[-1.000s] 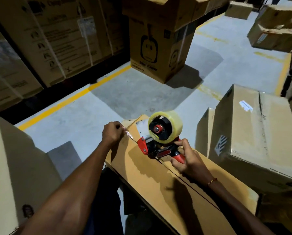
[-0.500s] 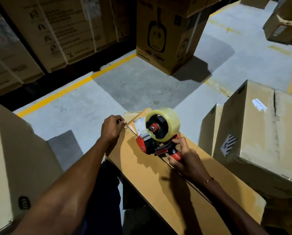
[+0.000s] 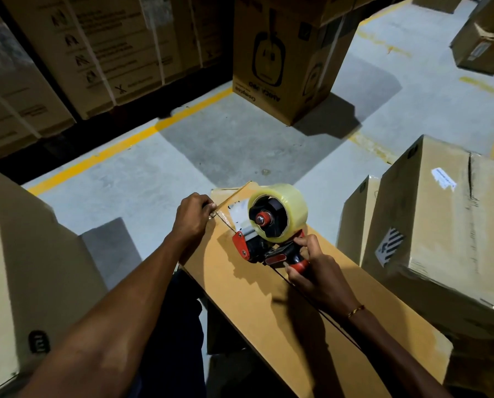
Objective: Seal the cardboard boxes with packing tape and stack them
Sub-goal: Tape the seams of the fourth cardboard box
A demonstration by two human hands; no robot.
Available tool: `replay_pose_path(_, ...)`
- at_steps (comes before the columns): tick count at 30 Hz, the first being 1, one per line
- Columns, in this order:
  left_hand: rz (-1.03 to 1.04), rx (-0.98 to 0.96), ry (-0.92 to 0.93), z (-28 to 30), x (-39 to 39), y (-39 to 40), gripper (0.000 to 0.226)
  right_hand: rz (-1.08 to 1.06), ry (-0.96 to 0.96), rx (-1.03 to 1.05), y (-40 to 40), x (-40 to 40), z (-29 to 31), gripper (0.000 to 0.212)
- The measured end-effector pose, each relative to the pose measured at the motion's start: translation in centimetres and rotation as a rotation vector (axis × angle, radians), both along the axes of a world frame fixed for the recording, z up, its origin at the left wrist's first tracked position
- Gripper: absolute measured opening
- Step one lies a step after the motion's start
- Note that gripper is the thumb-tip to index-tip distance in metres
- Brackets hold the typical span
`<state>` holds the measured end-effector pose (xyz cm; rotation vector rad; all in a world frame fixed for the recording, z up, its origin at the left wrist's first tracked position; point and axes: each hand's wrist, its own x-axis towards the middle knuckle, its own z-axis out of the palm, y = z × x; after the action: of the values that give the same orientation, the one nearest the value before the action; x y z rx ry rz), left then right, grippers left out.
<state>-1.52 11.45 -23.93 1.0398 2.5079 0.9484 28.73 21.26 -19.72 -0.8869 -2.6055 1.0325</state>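
A long, narrow cardboard box (image 3: 257,305) lies in front of me, its two top flaps meeting in a dark seam down the middle. My right hand (image 3: 317,277) grips the red and black handle of a tape dispenser (image 3: 265,237) that carries a roll of clear tape (image 3: 286,208) near the box's far end. My left hand (image 3: 192,216) pinches the loose end of the tape (image 3: 224,222), stretched from the dispenser's mouth over the far left corner of the box.
A big taped box (image 3: 446,225) stands close on the right, a smaller one (image 3: 354,219) beside it. A plain box (image 3: 24,268) fills the near left. A printed box (image 3: 286,61) stands ahead on the grey floor, with stacked cartons (image 3: 96,53) behind a yellow line (image 3: 119,145).
My view has tilted down and moved a little closer. Both hands keep their hold, with the tape end still pulled out at the box's far corner.
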Motion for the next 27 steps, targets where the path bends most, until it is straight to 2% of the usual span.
replay_pose_path(10, 0.045, -0.001, 0.015, -0.8, 0.2, 0.1, 0.022, 0.004, -0.005, -0.015, 0.0, -0.2, 0.2, 0.049)
replay_pose_path(18, 0.07, -0.097, -0.041, -1.1, 0.2, 0.6, 0.029, 0.008, -0.021, -0.012, -0.1, -0.4, 0.2, 0.049)
replay_pose_path(20, 0.085, -0.115, -0.15, -0.9, -0.1, 0.7, 0.027, 0.009, -0.018, -0.012, 0.0, -0.3, 0.0, 0.05)
replay_pose_path(24, 0.219, -0.123, -0.529, -0.5, -1.4, 1.6, 0.023, 0.008, 0.005, -0.003, 0.0, -0.1, -0.6, 0.051)
replay_pose_path(27, 0.251, -0.121, -0.609, -0.2, -1.4, 2.1, 0.034, 0.004, 0.01, -0.017, 0.0, 0.0, -0.7, 0.052)
